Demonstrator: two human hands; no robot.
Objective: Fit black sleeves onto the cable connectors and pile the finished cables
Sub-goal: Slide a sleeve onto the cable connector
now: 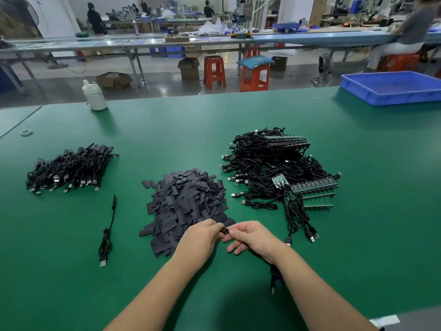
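Note:
A heap of flat black sleeves (188,201) lies in the middle of the green table. At its near edge my left hand (200,237) and my right hand (250,236) meet, both pinching one small black sleeve (224,230) between their fingertips. A black cable (274,278) hangs from under my right hand and trails along my forearm. To the right sits a tangle of unsleeved cables with green circuit boards (276,168). On the left lies a pile of sleeved cables (69,168). One single sleeved cable (107,232) lies apart, left of the sleeves.
A white bottle (95,96) stands at the far left of the table and a blue plastic tray (391,88) at the far right. A small tape ring (26,132) lies at the left edge. Beyond the table are red stools, benches and people.

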